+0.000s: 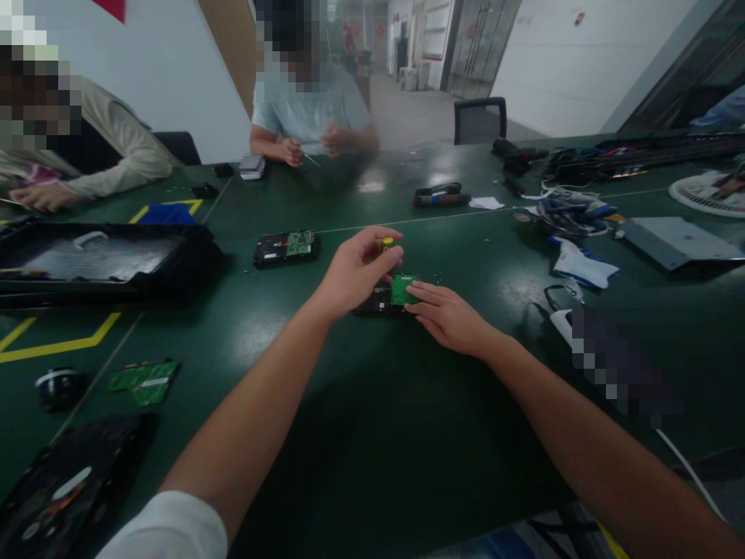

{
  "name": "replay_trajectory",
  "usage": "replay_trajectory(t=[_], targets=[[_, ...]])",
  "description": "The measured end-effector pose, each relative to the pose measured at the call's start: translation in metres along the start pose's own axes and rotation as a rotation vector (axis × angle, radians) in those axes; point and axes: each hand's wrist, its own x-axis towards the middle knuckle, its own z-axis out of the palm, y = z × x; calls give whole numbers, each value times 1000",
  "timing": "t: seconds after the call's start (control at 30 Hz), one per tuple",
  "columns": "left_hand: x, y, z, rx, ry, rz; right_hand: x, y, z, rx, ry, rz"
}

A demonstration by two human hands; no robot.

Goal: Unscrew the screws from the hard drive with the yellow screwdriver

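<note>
A hard drive [381,301] lies flat on the dark green table in front of me, with a green circuit board [401,289] on its upper face. Above it, my left hand [359,268] is closed in a pinch around a small screwdriver [388,244]; only its yellow end shows between thumb and fingers. My right hand [448,317] holds the drive's right end, fingertips resting on the board's edge. Its thumb is partly hidden. Several tiny dark bits, perhaps screws [438,276], lie just behind the right fingers.
A second hard drive [285,248] lies left of my hands. A black tray [110,256], loose green boards [145,380] and a black case [75,481] are farther left. Gloves [582,264] and a metal box [680,241] lie right. Two people sit across the table.
</note>
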Motion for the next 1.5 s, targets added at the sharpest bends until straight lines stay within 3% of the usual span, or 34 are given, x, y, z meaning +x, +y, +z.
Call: replay_trajectory(t=[0.53, 1.5], targets=[[1, 1, 0, -12, 9, -19, -3, 8, 0, 89, -22, -54], [2, 1, -2, 54, 27, 15, -1, 11, 9, 182, 28, 16]])
